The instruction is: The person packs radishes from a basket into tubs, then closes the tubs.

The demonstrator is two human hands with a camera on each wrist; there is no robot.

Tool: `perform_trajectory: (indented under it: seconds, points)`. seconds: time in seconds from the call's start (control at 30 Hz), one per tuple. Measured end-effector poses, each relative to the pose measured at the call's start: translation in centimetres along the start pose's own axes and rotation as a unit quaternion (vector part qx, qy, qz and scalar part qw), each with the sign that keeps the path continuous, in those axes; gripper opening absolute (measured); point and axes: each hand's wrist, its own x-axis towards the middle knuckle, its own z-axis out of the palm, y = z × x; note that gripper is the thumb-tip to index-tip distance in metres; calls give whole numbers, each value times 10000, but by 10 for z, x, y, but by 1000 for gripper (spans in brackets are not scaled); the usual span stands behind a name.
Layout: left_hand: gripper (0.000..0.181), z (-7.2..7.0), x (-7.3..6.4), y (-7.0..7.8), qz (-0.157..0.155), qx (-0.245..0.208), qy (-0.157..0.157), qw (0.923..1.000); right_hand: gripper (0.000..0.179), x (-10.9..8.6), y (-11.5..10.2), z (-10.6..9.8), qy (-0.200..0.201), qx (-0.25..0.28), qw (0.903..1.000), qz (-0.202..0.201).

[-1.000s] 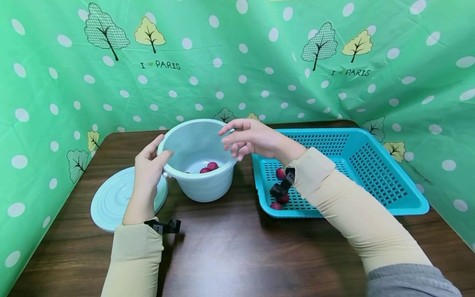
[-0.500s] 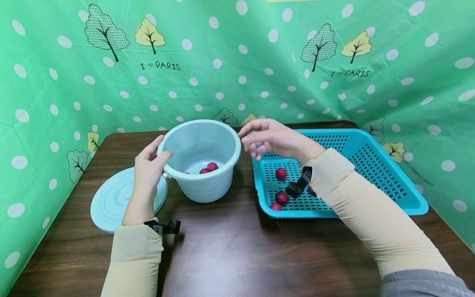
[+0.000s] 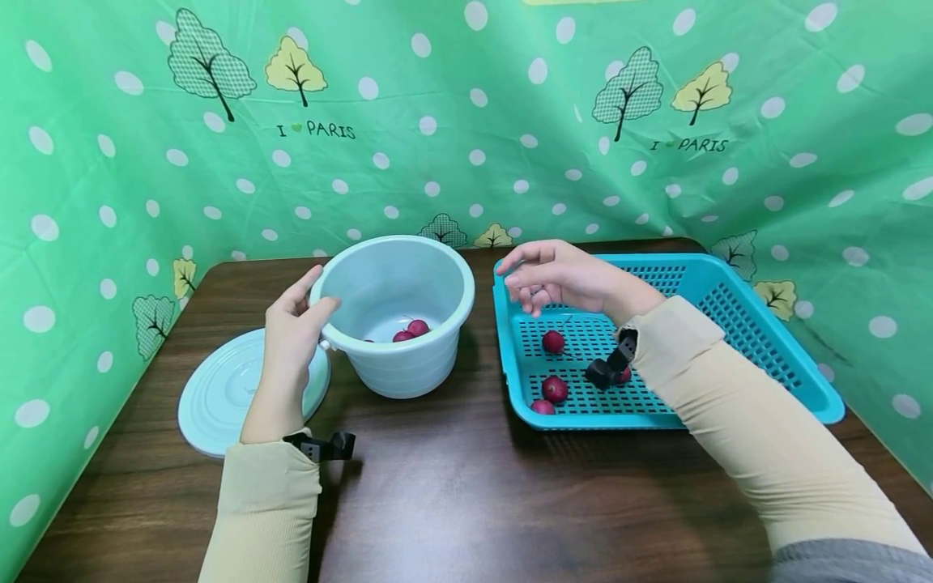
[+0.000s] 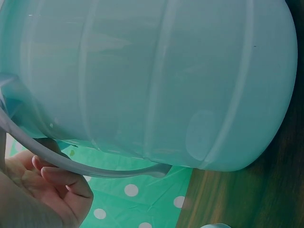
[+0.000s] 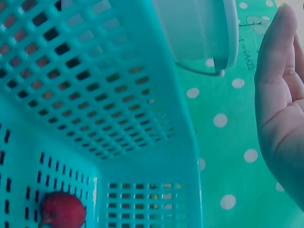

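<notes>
My left hand [image 3: 291, 328] grips the rim of a pale blue bucket [image 3: 404, 368] at its left side, the thumb hooked over the edge. In the left wrist view the curled fingers [image 4: 61, 183] show beside the bucket's thin handle [image 4: 90, 168]. A few small red radishes [image 3: 418, 328] lie at the bottom of the bucket. My right hand [image 3: 564, 279] hovers over the left end of a turquoise basket [image 3: 513, 364], its fingers loosely bent and holding nothing. Several more radishes [image 3: 554, 389] lie inside that basket, one of them [image 5: 63, 210] with its root showing in the right wrist view.
A round pale blue lid [image 3: 219, 397] lies left of the bucket, partly behind my left forearm. All of this stands on a dark wooden table [image 3: 437, 502]. Behind it hangs a green polka-dot cloth [image 3: 437, 154].
My right hand has moved right, from over the bucket's right rim to above the basket, bringing more radishes there into sight. My left hand and the bucket have stayed in place.
</notes>
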Motion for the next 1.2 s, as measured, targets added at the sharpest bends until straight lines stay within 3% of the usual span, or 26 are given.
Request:
perform_trajectory:
  seconds: [0.53, 0.83, 1.2]
  points:
    - [55, 0, 0, -1, 35, -65, -8, 10000, 16, -12, 26, -28, 258, -350, 9986, 312]
    - [55, 0, 0, -2, 47, -48, 4, 10000, 21, -15, 39, -40, 435, -375, 9971, 493]
    - [55, 0, 0, -1, 57, -42, -3, 10000, 37, -18, 54, -50, 326, -608, 9932, 936]
